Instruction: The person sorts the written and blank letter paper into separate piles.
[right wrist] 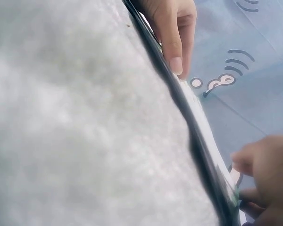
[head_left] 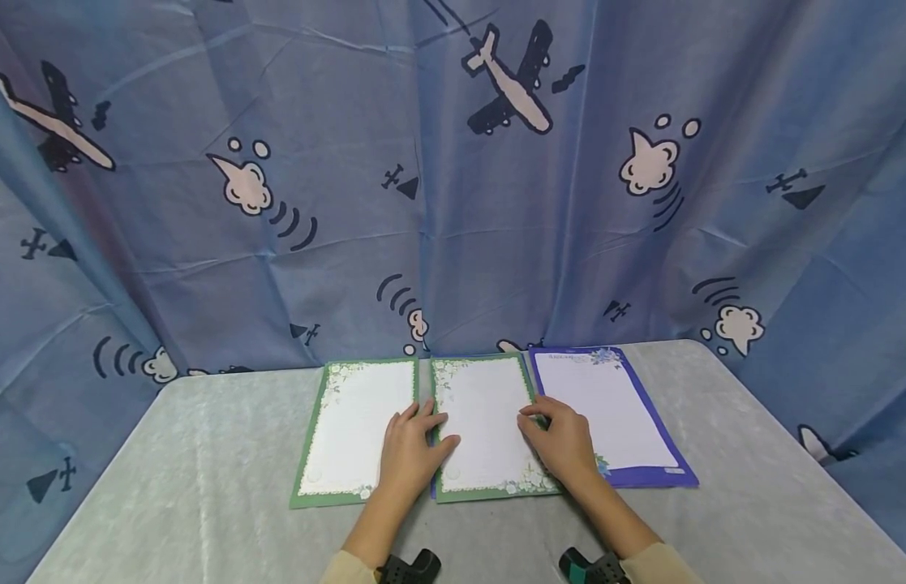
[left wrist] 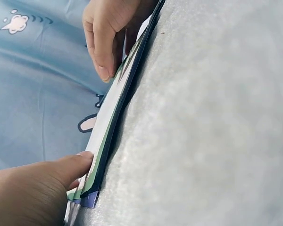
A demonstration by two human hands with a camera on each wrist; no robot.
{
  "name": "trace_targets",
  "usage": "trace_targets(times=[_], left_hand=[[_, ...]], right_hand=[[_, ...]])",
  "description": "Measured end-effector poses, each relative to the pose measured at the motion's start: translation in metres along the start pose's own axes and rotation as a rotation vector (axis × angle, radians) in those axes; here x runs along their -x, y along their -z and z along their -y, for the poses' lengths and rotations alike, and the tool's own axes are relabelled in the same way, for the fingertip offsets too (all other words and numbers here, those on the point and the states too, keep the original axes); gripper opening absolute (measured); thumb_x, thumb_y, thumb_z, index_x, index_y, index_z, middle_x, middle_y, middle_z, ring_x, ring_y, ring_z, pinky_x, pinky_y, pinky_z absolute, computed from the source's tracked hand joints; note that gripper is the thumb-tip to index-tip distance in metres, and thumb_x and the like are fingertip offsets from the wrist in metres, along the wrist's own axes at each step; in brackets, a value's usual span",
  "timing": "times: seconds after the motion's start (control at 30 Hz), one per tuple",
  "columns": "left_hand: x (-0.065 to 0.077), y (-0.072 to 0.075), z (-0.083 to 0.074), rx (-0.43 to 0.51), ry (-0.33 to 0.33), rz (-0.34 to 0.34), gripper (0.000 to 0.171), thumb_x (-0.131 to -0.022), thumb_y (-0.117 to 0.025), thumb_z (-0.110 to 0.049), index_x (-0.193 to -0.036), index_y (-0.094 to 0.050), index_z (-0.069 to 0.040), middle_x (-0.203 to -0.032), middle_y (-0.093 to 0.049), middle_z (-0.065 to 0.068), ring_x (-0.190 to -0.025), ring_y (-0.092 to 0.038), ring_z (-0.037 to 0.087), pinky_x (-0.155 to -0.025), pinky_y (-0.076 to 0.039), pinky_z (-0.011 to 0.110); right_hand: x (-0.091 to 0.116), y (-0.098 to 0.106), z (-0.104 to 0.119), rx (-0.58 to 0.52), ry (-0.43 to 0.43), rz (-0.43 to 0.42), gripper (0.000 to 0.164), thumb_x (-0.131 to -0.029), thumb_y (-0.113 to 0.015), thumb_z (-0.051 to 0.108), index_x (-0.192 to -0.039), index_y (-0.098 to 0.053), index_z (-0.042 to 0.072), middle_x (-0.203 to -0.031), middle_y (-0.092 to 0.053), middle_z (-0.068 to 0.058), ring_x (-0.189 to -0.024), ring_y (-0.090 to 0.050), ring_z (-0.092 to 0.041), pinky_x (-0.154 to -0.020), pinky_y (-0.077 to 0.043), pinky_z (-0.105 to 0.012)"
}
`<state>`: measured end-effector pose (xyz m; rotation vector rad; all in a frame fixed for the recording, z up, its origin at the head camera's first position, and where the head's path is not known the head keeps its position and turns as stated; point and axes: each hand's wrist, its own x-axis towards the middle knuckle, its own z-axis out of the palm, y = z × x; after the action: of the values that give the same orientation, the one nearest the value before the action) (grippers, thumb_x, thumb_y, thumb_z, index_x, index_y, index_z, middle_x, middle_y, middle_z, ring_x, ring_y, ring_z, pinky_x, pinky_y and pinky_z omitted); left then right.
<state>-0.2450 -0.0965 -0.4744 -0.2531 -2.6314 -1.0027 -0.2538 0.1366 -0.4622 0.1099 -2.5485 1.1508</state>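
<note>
Three bordered paper sheets lie side by side on a table. The middle green-bordered sheet (head_left: 489, 438) has a floral pattern at its corners, with purple edging showing beneath its left side. My left hand (head_left: 412, 453) rests at that side, fingers spread toward the gap and thumb over the white area. My right hand (head_left: 562, 438) has bent fingers and pinches the middle sheet's right edge. In the left wrist view, the left thumb (left wrist: 78, 167) touches the stacked sheets' surface. The right wrist view shows my right hand (right wrist: 269, 179) beside the stack's edge, its fingertips partly hidden.
Another green-bordered sheet (head_left: 358, 438) lies to the left, and a purple-bordered sheet (head_left: 606, 405) with blue flowers to the right. A pale grey cloth (head_left: 234, 454) covers the table. Behind it hangs a blue curtain (head_left: 336, 203) printed with airplanes.
</note>
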Motion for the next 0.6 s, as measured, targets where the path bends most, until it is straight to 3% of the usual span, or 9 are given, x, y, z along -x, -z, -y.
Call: trace_targets(times=[0.23,0.37,0.5,0.6], left_hand=[[0.0008,0.0001,0.0007,0.002,-0.001,0.000,0.038,-0.083,-0.083,-0.027,-0.115,-0.077,-0.008,-0.140,-0.062,0.019,-0.136,-0.052,0.043,-0.115,-0.034,0.063],[0.0001,-0.0001,0.0014,0.008,0.009,0.009,0.038,-0.084,-0.082,-0.028,-0.116,-0.076,-0.009,-0.141,-0.061,0.017,-0.138,-0.052,0.042,-0.116,-0.033,0.062],[-0.0001,-0.0006,0.0013,0.006,0.010,0.007,0.038,-0.083,-0.082,-0.029,-0.116,-0.077,-0.010,-0.141,-0.062,0.017,-0.138,-0.052,0.041,-0.117,-0.033,0.062],[-0.0003,-0.0007,0.0011,0.002,0.006,0.003,0.038,-0.083,-0.083,-0.029,-0.115,-0.077,-0.010,-0.140,-0.062,0.017,-0.137,-0.052,0.041,-0.116,-0.033,0.062]], right_hand=[[-0.0015,-0.0018,-0.0008,-0.048,0.048,-0.067,0.022,-0.085,-0.077,0.006,-0.107,-0.077,0.003,-0.126,-0.071,-0.020,-0.117,-0.067,-0.040,-0.098,-0.054,-0.053],[-0.0021,-0.0029,-0.0013,-0.090,0.076,-0.130,0.026,-0.082,-0.079,0.000,-0.109,-0.077,0.002,-0.122,-0.073,-0.017,-0.103,-0.073,-0.034,-0.083,-0.060,-0.038],[-0.0030,-0.0034,-0.0012,-0.115,0.017,-0.155,0.027,-0.081,-0.080,0.000,-0.108,-0.077,0.004,-0.110,-0.076,-0.015,-0.088,-0.073,-0.028,-0.071,-0.055,-0.018],[-0.0036,-0.0037,-0.0015,-0.126,-0.036,-0.143,0.027,-0.083,-0.080,0.003,-0.110,-0.077,0.005,-0.099,-0.077,-0.015,-0.084,-0.072,-0.025,-0.070,-0.053,-0.017]])
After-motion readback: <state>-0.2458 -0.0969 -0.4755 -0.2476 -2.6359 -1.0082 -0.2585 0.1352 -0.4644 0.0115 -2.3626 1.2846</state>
